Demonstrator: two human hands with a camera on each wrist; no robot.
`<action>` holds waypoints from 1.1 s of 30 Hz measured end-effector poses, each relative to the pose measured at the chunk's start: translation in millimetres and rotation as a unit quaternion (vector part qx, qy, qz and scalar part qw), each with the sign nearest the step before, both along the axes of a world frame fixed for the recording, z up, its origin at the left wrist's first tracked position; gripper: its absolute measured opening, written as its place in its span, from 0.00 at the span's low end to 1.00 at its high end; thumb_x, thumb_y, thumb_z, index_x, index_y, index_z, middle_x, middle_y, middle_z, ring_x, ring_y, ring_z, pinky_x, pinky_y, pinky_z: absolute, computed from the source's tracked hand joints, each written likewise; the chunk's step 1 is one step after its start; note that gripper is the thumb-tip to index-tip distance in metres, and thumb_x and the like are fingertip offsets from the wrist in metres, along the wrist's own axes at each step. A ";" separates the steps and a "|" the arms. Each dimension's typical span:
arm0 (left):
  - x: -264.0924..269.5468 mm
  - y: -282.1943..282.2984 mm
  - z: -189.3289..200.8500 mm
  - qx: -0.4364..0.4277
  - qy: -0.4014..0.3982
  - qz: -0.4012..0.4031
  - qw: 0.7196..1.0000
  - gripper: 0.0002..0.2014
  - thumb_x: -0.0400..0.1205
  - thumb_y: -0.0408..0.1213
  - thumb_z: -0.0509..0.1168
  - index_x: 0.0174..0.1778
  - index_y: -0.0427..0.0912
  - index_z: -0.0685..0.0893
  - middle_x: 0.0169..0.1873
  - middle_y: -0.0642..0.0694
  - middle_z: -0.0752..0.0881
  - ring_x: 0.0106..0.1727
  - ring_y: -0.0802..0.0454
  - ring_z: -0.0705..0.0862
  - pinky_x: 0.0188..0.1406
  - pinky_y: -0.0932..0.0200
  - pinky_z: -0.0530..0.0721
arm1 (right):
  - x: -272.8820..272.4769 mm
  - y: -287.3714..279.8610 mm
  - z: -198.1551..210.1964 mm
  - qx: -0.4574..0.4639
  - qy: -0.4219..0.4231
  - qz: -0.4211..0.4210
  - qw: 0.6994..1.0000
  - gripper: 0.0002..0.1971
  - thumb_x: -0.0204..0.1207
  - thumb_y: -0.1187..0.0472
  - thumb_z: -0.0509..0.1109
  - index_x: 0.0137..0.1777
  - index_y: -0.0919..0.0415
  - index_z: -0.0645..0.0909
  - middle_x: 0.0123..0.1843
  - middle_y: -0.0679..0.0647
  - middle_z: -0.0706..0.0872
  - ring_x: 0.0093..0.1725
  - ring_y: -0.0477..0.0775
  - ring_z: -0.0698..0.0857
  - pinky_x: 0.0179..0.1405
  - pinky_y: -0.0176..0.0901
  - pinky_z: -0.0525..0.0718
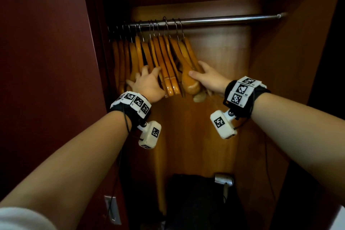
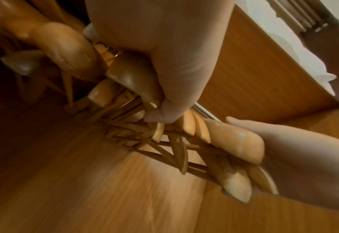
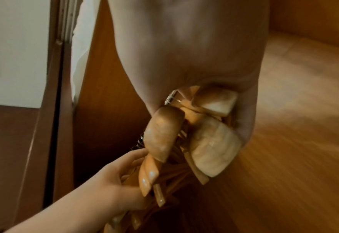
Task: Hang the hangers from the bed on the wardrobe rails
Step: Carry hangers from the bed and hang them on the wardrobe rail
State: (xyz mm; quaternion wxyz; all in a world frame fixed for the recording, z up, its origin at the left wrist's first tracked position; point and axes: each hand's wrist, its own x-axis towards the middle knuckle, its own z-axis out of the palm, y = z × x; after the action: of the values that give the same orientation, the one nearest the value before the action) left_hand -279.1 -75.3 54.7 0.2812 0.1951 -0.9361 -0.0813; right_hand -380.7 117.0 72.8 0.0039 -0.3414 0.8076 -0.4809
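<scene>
1. I am watching the wooden hangers (image 1: 162,56) hanging by their hooks on the rail (image 1: 224,18) inside the wardrobe (image 1: 214,61), all bunching toward the rail's left end.
2. The left grip (image 1: 147,86) is curling fingers and thumb round the lower ends of the hangers below the rail's left end.
3. The right grip (image 1: 207,80) is pinching the rightmost hangers' lower ends between thumb and fingers, roughly below the rail's middle.

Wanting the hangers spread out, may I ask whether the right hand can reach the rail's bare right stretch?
Probably yes: nothing hangs between the right hand and that rail stretch, though it grips hangers.
</scene>
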 end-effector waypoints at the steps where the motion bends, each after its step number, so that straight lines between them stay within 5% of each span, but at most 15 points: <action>1: -0.2 1.6 -1.1 -0.015 0.000 -0.009 1.000 0.49 0.70 0.57 0.76 0.84 0.62 0.56 0.85 0.43 0.55 0.82 0.32 0.59 0.77 0.20 0.52 | -2.5 2.9 -0.7 -0.022 -0.014 0.008 1.000 0.34 0.86 0.49 0.64 0.87 0.54 0.55 0.76 0.53 0.76 0.59 0.50 0.82 0.55 0.43 0.84; 3: -2.1 5.4 -3.5 -0.044 -0.009 -0.032 0.998 0.48 0.72 0.54 0.75 0.84 0.65 0.53 0.85 0.43 0.54 0.81 0.31 0.60 0.77 0.21 0.55 | -5.3 5.9 -1.2 -0.037 -0.033 0.012 0.999 0.31 0.88 0.52 0.62 0.87 0.55 0.56 0.76 0.56 0.77 0.61 0.53 0.81 0.51 0.43 0.84; 6: -8.4 12.3 -3.4 -0.072 -0.026 -0.038 0.996 0.45 0.76 0.52 0.73 0.84 0.68 0.52 0.85 0.46 0.53 0.79 0.29 0.62 0.76 0.25 0.63 | -10.9 10.0 -0.8 -0.032 -0.038 -0.007 0.999 0.29 0.88 0.54 0.60 0.87 0.49 0.56 0.64 0.53 0.80 0.49 0.65 0.88 0.23 0.45 0.85; 11: -21.1 28.1 0.8 -0.079 -0.047 -0.021 0.996 0.45 0.77 0.43 0.72 0.84 0.68 0.51 0.85 0.46 0.54 0.78 0.29 0.62 0.73 0.29 0.66 | -25.5 22.8 -0.5 -0.001 -0.047 -0.001 0.999 0.40 0.80 0.67 0.65 0.87 0.42 0.54 0.60 0.59 0.86 0.53 0.81 0.87 0.44 0.75 0.87; 15: -32.5 36.8 1.7 -0.081 -0.056 -0.005 0.995 0.45 0.77 0.40 0.72 0.84 0.67 0.53 0.82 0.44 0.58 0.75 0.29 0.64 0.70 0.33 0.72 | -36.7 28.9 0.9 0.027 -0.045 0.006 0.999 0.46 0.76 0.70 0.72 0.87 0.40 0.53 0.61 0.60 0.85 0.40 0.65 0.90 0.25 0.50 0.88; 18: -37.2 41.5 2.0 -0.081 -0.060 0.013 0.995 0.44 0.78 0.39 0.72 0.84 0.67 0.54 0.81 0.44 0.60 0.74 0.29 0.64 0.65 0.36 0.77 | -41.4 29.1 0.8 0.036 -0.052 0.027 0.998 0.43 0.78 0.69 0.72 0.86 0.41 0.55 0.65 0.60 0.83 0.41 0.62 0.89 0.22 0.45 0.85; 21: -38.6 42.5 1.7 -0.086 -0.063 0.034 0.994 0.44 0.78 0.39 0.72 0.84 0.68 0.55 0.80 0.44 0.62 0.75 0.29 0.64 0.61 0.36 0.79 | -42.0 28.8 -4.6 0.030 -0.062 0.048 0.996 0.38 0.83 0.61 0.69 0.85 0.38 0.53 0.60 0.62 0.84 0.27 0.53 0.88 0.18 0.39 0.81; 24: -38.4 41.1 1.5 -0.090 -0.070 0.055 0.992 0.40 0.80 0.40 0.69 0.84 0.68 0.56 0.78 0.45 0.64 0.76 0.30 0.64 0.61 0.38 0.79 | -38.3 23.4 -8.9 0.003 -0.095 0.080 0.992 0.36 0.84 0.53 0.69 0.83 0.31 0.51 0.62 0.56 0.84 0.34 0.57 0.91 0.24 0.46 0.86; 27: -35.3 37.9 2.4 -0.095 -0.074 0.068 0.990 0.39 0.80 0.43 0.70 0.83 0.68 0.57 0.78 0.47 0.65 0.75 0.31 0.65 0.60 0.40 0.80 | -34.7 14.3 -6.9 -0.002 -0.112 0.116 0.987 0.36 0.83 0.55 0.70 0.82 0.29 0.55 0.68 0.56 0.82 0.41 0.67 0.92 0.30 0.55 0.89; 33: -26.2 26.0 6.4 -0.092 -0.081 0.074 0.990 0.36 0.80 0.39 0.67 0.82 0.69 0.62 0.81 0.50 0.62 0.75 0.32 0.64 0.64 0.39 0.80 | -31.8 6.8 -11.5 -0.027 -0.127 0.128 0.983 0.32 0.86 0.57 0.66 0.83 0.35 0.55 0.71 0.54 0.80 0.45 0.68 0.91 0.27 0.55 0.89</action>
State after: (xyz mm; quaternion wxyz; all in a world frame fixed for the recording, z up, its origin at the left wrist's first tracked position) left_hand -305.3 -49.3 61.1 0.2261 0.2428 -0.9424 0.0418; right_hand -412.5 123.8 61.3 0.1588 -0.3781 0.7366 -0.5378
